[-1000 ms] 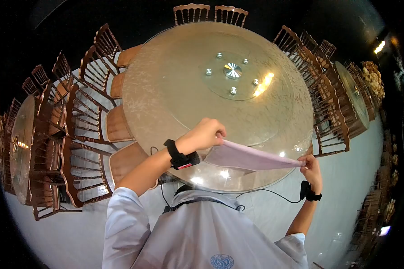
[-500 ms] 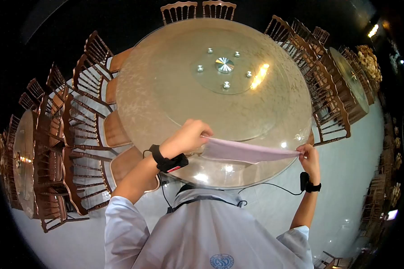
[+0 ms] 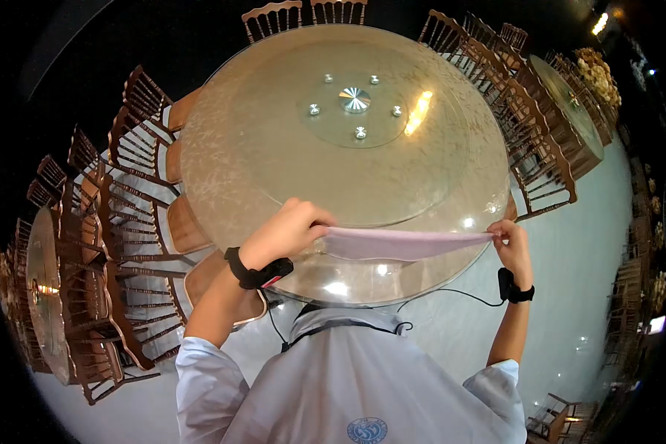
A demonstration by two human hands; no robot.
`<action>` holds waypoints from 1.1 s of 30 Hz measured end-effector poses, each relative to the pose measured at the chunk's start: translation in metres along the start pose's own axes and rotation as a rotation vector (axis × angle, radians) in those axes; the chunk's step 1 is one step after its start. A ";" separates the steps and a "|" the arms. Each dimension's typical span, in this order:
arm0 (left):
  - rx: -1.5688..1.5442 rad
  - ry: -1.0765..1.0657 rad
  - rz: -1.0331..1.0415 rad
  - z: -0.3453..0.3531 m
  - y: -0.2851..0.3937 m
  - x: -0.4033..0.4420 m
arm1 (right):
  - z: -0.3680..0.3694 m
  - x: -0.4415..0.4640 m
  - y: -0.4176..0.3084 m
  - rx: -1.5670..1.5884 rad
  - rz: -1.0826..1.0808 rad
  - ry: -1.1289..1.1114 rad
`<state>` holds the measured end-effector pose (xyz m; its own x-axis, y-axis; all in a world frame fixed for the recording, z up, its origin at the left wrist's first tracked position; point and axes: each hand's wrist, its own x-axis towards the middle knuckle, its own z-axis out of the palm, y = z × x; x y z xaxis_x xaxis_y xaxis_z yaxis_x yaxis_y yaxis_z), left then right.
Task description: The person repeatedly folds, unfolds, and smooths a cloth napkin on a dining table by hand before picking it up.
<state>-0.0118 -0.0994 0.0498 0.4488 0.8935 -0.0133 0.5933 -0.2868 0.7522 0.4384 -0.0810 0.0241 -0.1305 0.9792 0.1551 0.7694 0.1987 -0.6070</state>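
Observation:
A pale pink cloth [image 3: 407, 245] is stretched between my two hands over the near part of a round glass-topped table [image 3: 233, 159]. My left hand [image 3: 285, 231] pinches its left end between thumb and fingers. At the other end, my right hand [image 3: 512, 248] grips a corner near the table's right edge. The cloth's upper edge is drawn nearly straight, and its lower part hangs in a shallow curve. Whether it touches the glass I cannot tell.
A round glass turntable [image 3: 274, 133] with a shiny metal hub [image 3: 354, 100] and several small knobs sits on the table. Wooden chairs [image 3: 189, 222] stand along the left, far side and right. Other round tables [image 3: 48, 296] lie beyond. A cable [image 3: 459, 291] runs near my waist.
My hands have moved slightly apart, the left one shifting left, and the cloth is pulled straighter. The view has turned a little, so the table appears further left.

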 end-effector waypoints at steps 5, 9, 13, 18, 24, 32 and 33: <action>-0.004 0.024 -0.013 0.000 -0.009 -0.003 | 0.007 0.001 0.005 -0.145 -0.124 0.067; 0.040 0.061 -0.009 -0.001 -0.013 -0.007 | 0.011 0.002 0.008 -0.141 -0.205 0.111; 0.009 0.119 0.037 -0.001 -0.027 -0.007 | 0.010 0.003 0.012 0.018 -0.088 0.023; -0.293 0.205 -0.138 -0.005 -0.037 0.014 | 0.024 0.021 0.022 0.524 0.083 0.002; -0.188 0.376 -0.064 -0.013 -0.042 0.027 | 0.042 0.047 0.013 0.461 0.105 0.000; 0.187 0.199 0.009 -0.018 -0.023 -0.061 | 0.038 -0.016 -0.044 0.252 -0.090 -0.053; 0.173 0.118 0.024 -0.009 -0.031 -0.070 | 0.046 -0.029 -0.046 0.247 -0.063 -0.100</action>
<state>-0.0681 -0.1499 0.0333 0.3885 0.9172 0.0881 0.6940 -0.3542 0.6268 0.3785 -0.1165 0.0117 -0.2438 0.9613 0.1287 0.5833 0.2513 -0.7724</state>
